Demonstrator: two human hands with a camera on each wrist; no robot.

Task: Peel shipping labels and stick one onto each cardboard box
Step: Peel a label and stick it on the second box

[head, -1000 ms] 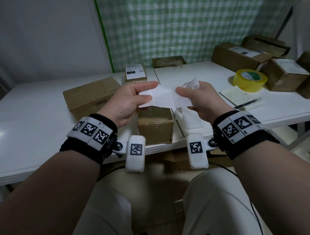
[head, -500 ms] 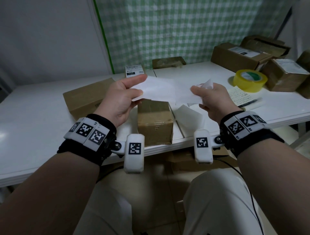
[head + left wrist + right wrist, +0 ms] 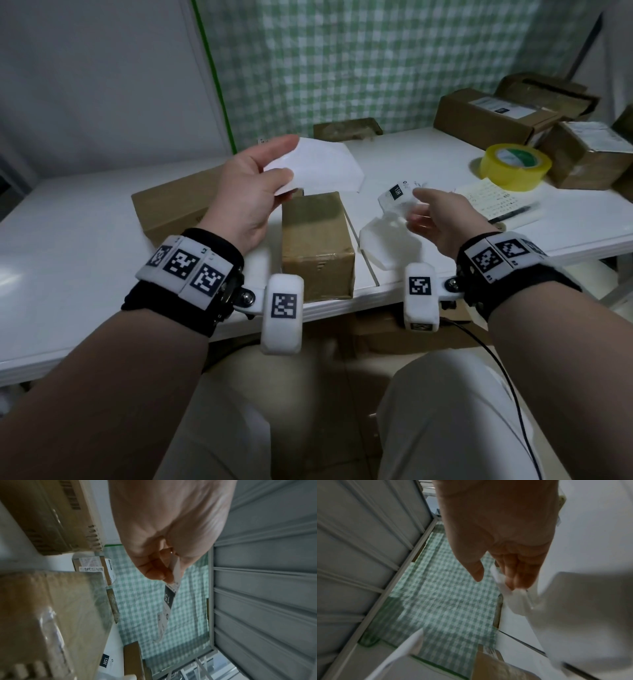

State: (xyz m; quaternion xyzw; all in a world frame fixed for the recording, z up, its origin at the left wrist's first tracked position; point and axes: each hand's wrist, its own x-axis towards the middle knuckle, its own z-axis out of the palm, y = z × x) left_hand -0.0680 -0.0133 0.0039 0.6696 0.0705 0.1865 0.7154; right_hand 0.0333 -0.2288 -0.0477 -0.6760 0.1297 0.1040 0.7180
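My left hand [image 3: 287, 161] pinches a peeled white shipping label [image 3: 329, 168] between thumb and fingers, above the far edge of a small cardboard box [image 3: 315, 246] at the table's front. The left wrist view shows that hand [image 3: 163, 572], the label's [image 3: 169, 599] printed face with a black "15H" patch, and the box [image 3: 51, 608]. My right hand [image 3: 421, 209] hovers right of the box, blurred. A thin translucent liner [image 3: 394, 209] lies against its fingertips. In the right wrist view the hand's [image 3: 494, 580] thumb stands apart from the fingers [image 3: 515, 577] and the liner [image 3: 506, 591].
A pile of white liners [image 3: 387, 246] lies under the right hand, with a printed "15H" sheet [image 3: 399, 190] behind it. A flat box [image 3: 171, 209] sits left. A yellow tape roll [image 3: 513, 166], a notepad with a pen [image 3: 493, 198] and labelled boxes [image 3: 489, 113] stand right.
The hands have pulled apart and the label has come free of its liner. The left hand rose with the label; the right hand moved right and down over the liner pile.
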